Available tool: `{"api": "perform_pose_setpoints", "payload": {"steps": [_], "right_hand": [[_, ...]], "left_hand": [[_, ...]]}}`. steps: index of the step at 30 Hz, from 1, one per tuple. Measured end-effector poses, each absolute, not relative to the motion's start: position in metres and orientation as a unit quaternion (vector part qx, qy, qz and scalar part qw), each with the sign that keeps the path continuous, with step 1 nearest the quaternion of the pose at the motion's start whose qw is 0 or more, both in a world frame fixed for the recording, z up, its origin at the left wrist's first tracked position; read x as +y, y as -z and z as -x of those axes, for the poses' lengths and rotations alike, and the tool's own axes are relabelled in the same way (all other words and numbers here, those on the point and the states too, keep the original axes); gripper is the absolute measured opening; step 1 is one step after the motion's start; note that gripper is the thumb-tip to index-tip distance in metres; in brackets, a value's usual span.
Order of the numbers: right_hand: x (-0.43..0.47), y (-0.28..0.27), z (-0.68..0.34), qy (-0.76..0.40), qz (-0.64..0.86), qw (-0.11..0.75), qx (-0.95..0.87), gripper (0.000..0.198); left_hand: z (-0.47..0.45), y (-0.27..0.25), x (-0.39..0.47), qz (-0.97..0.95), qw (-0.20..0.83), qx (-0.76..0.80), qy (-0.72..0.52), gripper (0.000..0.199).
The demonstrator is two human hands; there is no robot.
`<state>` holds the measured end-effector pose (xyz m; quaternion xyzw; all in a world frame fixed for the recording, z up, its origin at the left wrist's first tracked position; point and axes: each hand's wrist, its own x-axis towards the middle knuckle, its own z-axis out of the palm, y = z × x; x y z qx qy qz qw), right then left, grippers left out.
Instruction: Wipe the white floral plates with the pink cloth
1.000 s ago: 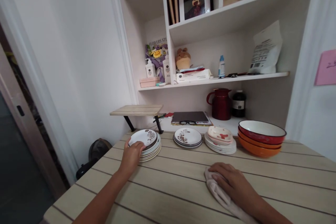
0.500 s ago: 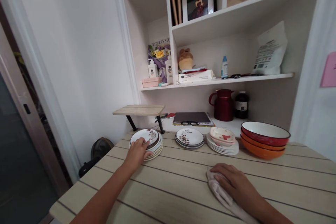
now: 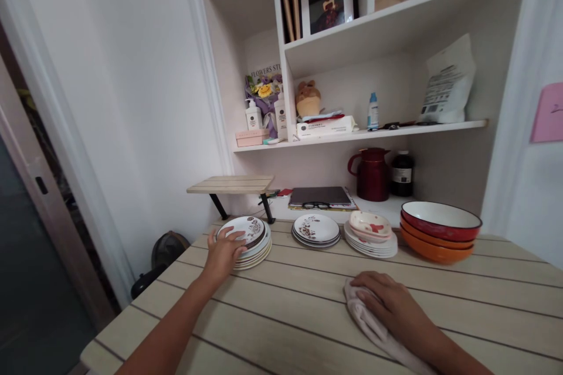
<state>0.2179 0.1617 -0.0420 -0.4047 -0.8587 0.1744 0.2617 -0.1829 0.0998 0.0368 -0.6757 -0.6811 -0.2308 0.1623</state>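
Right, pale slatted wooden table (image 3: pixel 281 316) carries stacked round orange-and-red bowls (image 3: pixel 440 233) at right, round white floral-print plates (image 3: pixel 243 225) stacked at left; left hand (image 3: pixel 221 253) half spread over their near rim, can't tell if gripping; right hand (image 3: pixel 393 300) holds bunched pale cloth (image 3: pixel 364 319) against tabletop

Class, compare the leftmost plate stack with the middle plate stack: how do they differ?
The leftmost plate stack is taller; the middle plate stack is lower.
The leftmost plate stack widens clearly below its top, while the middle plate stack is nearly even in width.
The left hand is at the leftmost plate stack; neither hand is at the middle plate stack.
Both show a brown floral pattern on top.
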Motion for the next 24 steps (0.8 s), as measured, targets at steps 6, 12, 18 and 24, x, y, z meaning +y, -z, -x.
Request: {"api": "perform_pose_setpoints", "payload": {"steps": [6, 12, 18, 24], "right_hand": [[0.157, 0.037, -0.220, -0.191, 0.385, 0.251, -0.867, 0.045], [0.157, 0.024, -0.226, -0.249, 0.416, 0.244, -0.840, 0.050], [0.140, -0.004, -0.159, -0.460, 0.371, 0.457, -0.665, 0.049], [0.122, -0.014, -0.047, -0.795, 0.324, 0.302, -0.414, 0.067]], "left_hand": [[0.182, -0.039, 0.091, 0.703, 0.148, -0.653, 0.237, 0.024], [0.172, -0.051, 0.076, 0.733, 0.151, -0.614, 0.252, 0.024], [0.169, -0.057, 0.070, 0.741, 0.192, -0.581, 0.276, 0.023], [0.161, -0.056, 0.063, 0.751, 0.259, -0.550, 0.257, 0.022]]}}
